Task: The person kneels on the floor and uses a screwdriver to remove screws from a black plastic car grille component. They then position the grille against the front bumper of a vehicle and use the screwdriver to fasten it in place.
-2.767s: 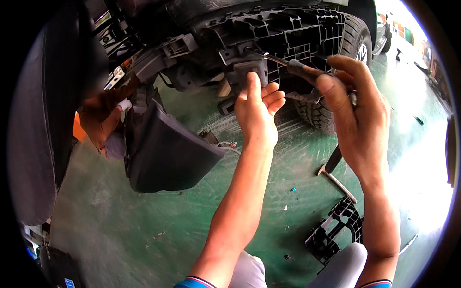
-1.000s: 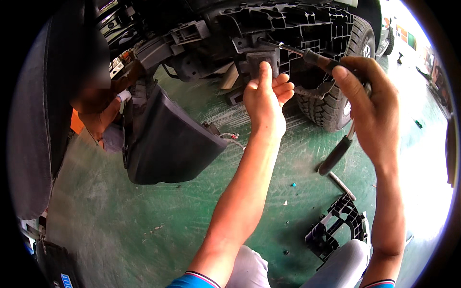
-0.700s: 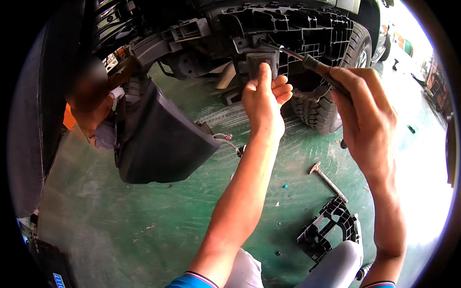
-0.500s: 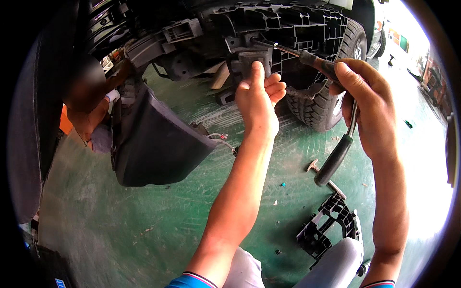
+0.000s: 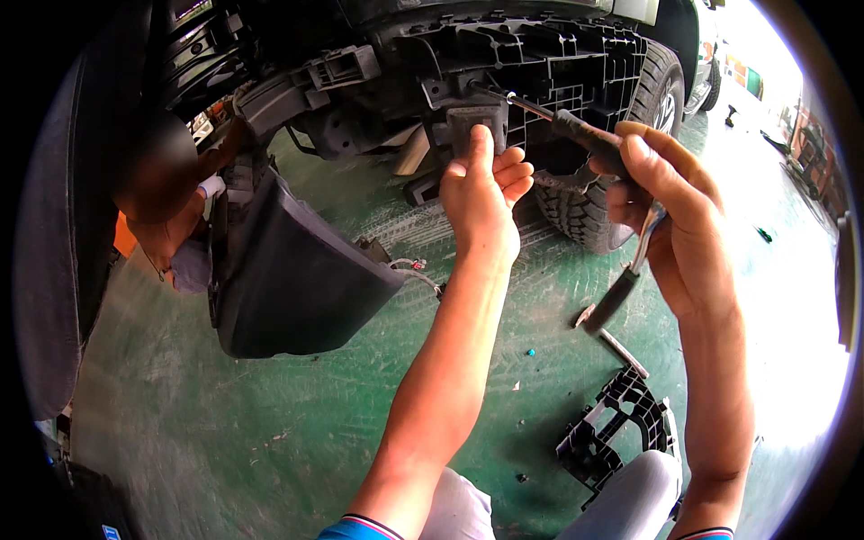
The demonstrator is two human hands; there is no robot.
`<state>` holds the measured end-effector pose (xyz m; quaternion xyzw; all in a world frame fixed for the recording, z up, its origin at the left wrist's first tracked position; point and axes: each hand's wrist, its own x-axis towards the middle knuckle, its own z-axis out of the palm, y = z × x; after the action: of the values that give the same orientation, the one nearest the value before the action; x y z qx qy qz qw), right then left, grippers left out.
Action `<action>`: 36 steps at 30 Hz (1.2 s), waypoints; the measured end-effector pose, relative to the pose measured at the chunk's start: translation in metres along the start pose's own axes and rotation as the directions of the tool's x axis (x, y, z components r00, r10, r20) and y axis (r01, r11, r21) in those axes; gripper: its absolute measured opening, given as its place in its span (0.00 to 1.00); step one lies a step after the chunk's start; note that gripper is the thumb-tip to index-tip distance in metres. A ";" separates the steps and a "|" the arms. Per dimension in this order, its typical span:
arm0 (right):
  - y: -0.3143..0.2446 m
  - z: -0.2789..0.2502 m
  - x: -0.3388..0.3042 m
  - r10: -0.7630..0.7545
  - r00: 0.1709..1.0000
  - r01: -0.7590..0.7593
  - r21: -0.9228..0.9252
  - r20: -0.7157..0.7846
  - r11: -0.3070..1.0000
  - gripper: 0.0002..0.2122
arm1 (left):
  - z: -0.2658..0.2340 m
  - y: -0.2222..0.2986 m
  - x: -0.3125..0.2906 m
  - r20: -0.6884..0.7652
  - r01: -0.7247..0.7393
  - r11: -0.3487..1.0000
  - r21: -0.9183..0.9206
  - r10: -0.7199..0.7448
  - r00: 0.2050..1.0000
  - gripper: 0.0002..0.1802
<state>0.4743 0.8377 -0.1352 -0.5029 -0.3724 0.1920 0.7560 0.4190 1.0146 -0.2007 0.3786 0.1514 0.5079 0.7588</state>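
Note:
My right hand (image 5: 679,207) is closed around the dark handle of a socket driver (image 5: 576,129). Its metal shaft runs left to a bolt area on the black bracket (image 5: 439,91) under the vehicle's front end. From the same hand a ratchet (image 5: 617,295) with a black grip hangs down, slightly blurred; its head is hidden by the fingers. My left hand (image 5: 481,193) touches the dark square block (image 5: 474,117) below the shaft with an outstretched finger. Its other fingers are loosely bent, apart, and hold nothing.
A large dark bumper piece (image 5: 297,279) hangs at left, near another person (image 5: 171,207). A tyre (image 5: 589,216) stands behind my right hand. On the green floor lie a T-handled tool (image 5: 621,349) and a black plastic bracket (image 5: 603,432), close to my knee.
My right hand has shifted slightly left and down. The ratchet's grip has swung a little, its lower end moving up and left. My left hand stays against the block.

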 end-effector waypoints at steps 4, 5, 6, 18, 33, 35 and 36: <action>0.010 0.000 -0.011 -0.014 0.996 -0.002 0.174 0.090 0.985 0.32 | 0.001 0.000 -0.001 0.005 -0.001 1.000 -0.006 0.001 1.000 0.22; 0.012 -0.006 -0.008 0.003 0.995 -0.019 0.161 0.099 0.987 0.31 | 0.002 0.000 -0.002 0.002 0.003 1.000 -0.003 -0.003 1.000 0.22; 0.008 -0.009 -0.006 -0.037 0.992 0.040 -0.022 0.122 0.999 0.33 | 0.003 -0.001 -0.002 0.006 -0.001 1.000 -0.004 0.001 1.000 0.22; -0.010 -0.016 0.026 -0.609 0.532 0.744 -0.669 0.589 0.003 0.10 | -0.003 0.000 0.000 0.027 -0.014 1.000 0.019 0.014 1.000 0.25; -0.001 -0.014 0.010 -0.603 0.693 0.577 -0.805 0.395 0.136 0.10 | -0.002 -0.004 0.001 0.020 -0.027 1.000 -0.003 0.028 0.999 0.22; -0.016 -0.010 0.012 -0.275 0.957 0.249 -0.741 0.090 0.624 0.10 | -0.003 -0.004 0.000 0.030 -0.028 1.000 -0.009 0.028 0.999 0.23; -0.022 -0.009 0.012 -0.041 0.999 0.018 -0.629 -0.022 0.777 0.10 | -0.004 -0.005 0.000 0.028 -0.030 1.000 -0.010 0.030 0.999 0.23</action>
<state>0.4873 0.8309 -0.1130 -0.7235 -0.4097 0.0363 0.5544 0.4194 1.0152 -0.2068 0.3843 0.1324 0.5145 0.7550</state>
